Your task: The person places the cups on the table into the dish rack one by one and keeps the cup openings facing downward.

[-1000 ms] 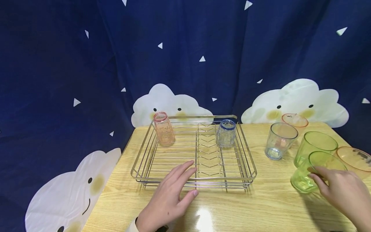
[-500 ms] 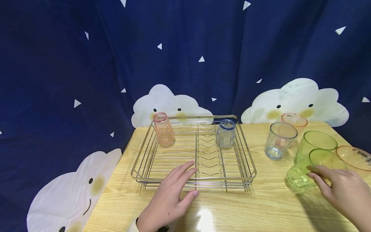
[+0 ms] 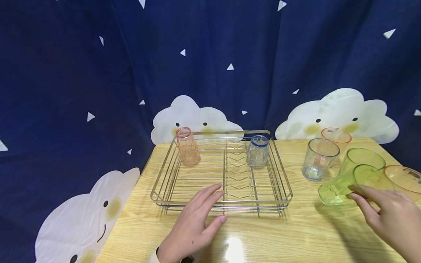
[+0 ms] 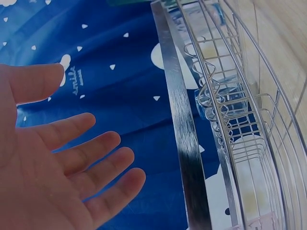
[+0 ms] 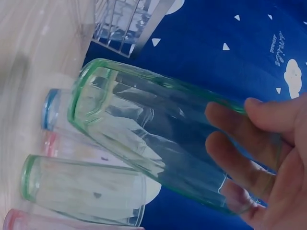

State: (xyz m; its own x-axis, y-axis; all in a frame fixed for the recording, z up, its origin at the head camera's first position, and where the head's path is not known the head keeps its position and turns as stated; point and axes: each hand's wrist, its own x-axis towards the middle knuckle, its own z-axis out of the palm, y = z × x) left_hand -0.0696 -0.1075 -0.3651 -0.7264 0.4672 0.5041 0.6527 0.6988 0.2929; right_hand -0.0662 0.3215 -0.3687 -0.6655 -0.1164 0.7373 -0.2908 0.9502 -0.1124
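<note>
My right hand (image 3: 389, 212) pinches a green glass (image 3: 337, 190) near its rim, thumb on one side and fingers on the other. The glass leans with its base toward the left; the right wrist view shows the same tilted glass (image 5: 153, 129). Behind it stands a second green glass (image 3: 361, 159), partly hidden. My left hand (image 3: 194, 221) is at the front edge of a wire dish rack (image 3: 210, 203), fingers spread and holding nothing. In the left wrist view that hand (image 4: 62, 172) appears apart from the rack's metal rim (image 4: 184, 129).
In the rack, a pink glass (image 3: 188, 148) stands upside down at back left and a blue one (image 3: 258, 151) at back right. On the wooden table (image 3: 283, 237), a blue-tinted glass (image 3: 317, 160), a red-rimmed glass (image 3: 337, 136) and an orange-rimmed glass (image 3: 404, 179) stand at the right.
The green glass in my right hand has tipped further, its base swinging left and upward. The left hand stays where it was, and the other glasses keep their places.
</note>
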